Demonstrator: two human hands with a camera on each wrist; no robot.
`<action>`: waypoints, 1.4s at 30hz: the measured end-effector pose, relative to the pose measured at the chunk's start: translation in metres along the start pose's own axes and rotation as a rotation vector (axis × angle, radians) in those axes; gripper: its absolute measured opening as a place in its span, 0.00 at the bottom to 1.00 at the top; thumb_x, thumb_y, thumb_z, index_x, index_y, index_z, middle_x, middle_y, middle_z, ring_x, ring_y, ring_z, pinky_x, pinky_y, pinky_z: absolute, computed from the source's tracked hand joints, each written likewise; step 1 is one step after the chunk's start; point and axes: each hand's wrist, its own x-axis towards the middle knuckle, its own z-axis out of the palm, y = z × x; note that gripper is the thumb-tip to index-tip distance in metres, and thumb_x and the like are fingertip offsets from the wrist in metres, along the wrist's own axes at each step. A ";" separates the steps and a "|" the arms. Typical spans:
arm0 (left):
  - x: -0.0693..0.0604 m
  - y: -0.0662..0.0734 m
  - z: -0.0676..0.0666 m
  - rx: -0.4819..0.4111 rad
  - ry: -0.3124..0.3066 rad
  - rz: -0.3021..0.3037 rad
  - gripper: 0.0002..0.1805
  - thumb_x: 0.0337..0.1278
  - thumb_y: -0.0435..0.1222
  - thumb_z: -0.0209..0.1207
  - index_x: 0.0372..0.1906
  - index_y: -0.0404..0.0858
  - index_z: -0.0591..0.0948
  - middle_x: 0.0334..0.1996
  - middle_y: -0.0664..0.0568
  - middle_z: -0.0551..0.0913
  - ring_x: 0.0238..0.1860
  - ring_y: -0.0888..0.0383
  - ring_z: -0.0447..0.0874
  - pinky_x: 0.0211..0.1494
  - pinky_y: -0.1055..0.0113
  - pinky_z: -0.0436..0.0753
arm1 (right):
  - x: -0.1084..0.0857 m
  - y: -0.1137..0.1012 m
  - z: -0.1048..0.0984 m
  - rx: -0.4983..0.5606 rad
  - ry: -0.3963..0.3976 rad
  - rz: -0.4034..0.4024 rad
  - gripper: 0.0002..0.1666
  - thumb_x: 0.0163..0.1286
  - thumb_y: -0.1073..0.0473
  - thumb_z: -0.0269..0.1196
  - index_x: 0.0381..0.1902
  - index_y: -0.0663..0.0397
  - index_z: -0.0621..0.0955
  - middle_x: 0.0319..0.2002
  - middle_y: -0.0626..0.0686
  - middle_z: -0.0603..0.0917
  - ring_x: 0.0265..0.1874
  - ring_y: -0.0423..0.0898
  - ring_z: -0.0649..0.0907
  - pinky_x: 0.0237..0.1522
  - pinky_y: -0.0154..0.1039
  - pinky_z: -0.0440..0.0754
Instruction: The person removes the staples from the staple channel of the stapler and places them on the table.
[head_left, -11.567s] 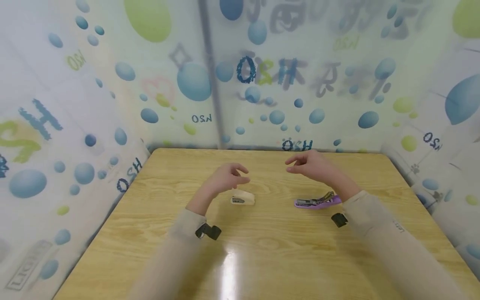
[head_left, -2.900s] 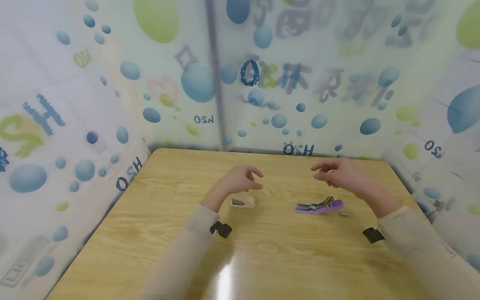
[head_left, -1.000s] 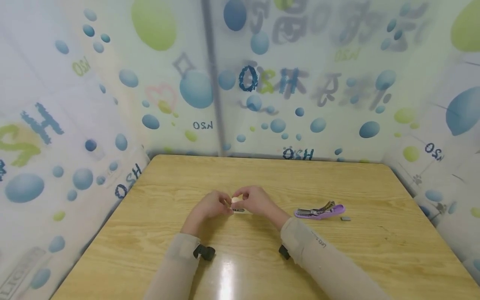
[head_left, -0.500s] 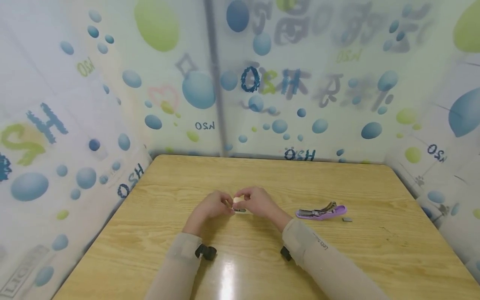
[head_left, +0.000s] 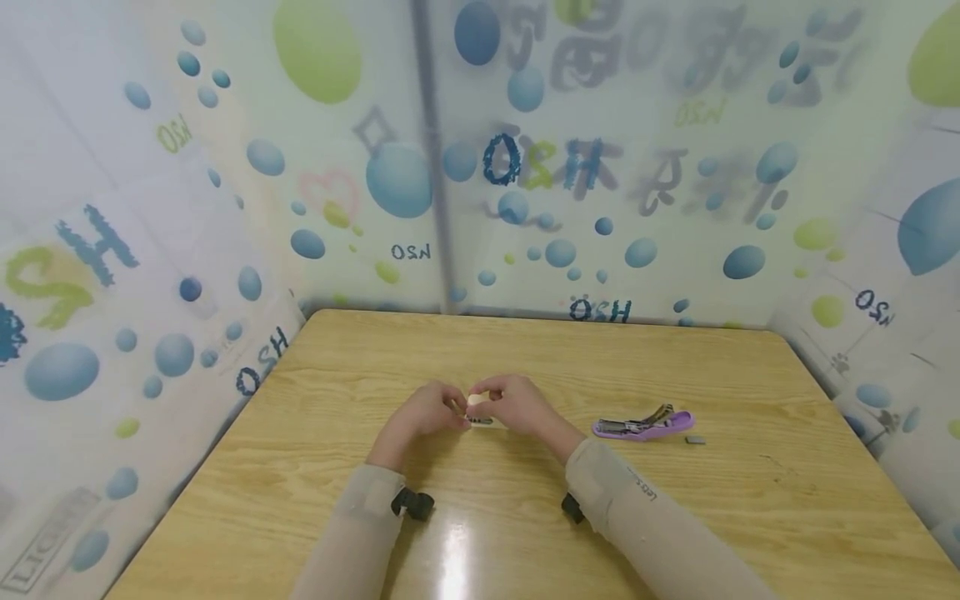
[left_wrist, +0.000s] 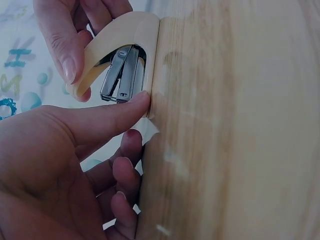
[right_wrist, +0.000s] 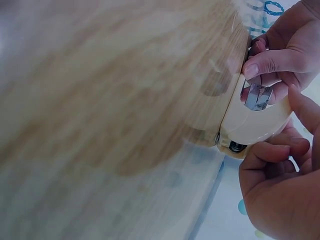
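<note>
A small cream stapler point(head_left: 477, 401) rests on the table between both hands. In the left wrist view its cream cover point(left_wrist: 135, 27) arches up from the base, baring the metal magazine point(left_wrist: 122, 72). My left hand point(head_left: 427, 410) pinches the front end of the base, thumb point(left_wrist: 112, 117) on the near side and fingers curled beyond. My right hand point(head_left: 517, 406) grips the cover, its thumb and fingers at the raised front end. From the right wrist, the rounded cream body point(right_wrist: 252, 124) shows between the two hands. The right palm hides part of the stapler in the head view.
To the right lies a purple stapler point(head_left: 656, 429) with its metal parts raised and exposed. A short grey strip of staples point(head_left: 695, 440) sits beside it. The wooden table point(head_left: 360, 350) meets patterned curtains point(head_left: 637, 167) at the back and sides.
The grey strip came onto the table beside the purple stapler. Both hands, earlier raised and apart, came down to the cream stapler and took hold of it. The last second shows hardly any movement.
</note>
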 end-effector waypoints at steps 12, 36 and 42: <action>-0.002 0.000 0.001 -0.018 0.006 -0.006 0.07 0.61 0.34 0.77 0.41 0.39 0.90 0.35 0.52 0.88 0.36 0.56 0.77 0.41 0.64 0.75 | 0.001 0.003 0.000 0.018 -0.019 -0.009 0.18 0.75 0.51 0.75 0.58 0.50 0.91 0.24 0.45 0.68 0.23 0.43 0.66 0.29 0.38 0.64; 0.000 0.004 0.004 0.004 0.034 -0.044 0.08 0.60 0.33 0.78 0.42 0.40 0.91 0.39 0.51 0.90 0.39 0.54 0.77 0.42 0.63 0.75 | 0.000 0.006 -0.004 0.064 -0.018 0.009 0.21 0.73 0.50 0.76 0.60 0.50 0.91 0.26 0.46 0.69 0.22 0.43 0.64 0.28 0.38 0.64; 0.000 0.002 0.003 -0.010 0.037 -0.052 0.08 0.60 0.33 0.77 0.43 0.39 0.92 0.39 0.51 0.89 0.38 0.55 0.78 0.41 0.63 0.75 | -0.004 0.007 -0.010 0.124 -0.035 0.040 0.27 0.74 0.48 0.75 0.67 0.50 0.88 0.33 0.48 0.75 0.24 0.44 0.66 0.29 0.39 0.67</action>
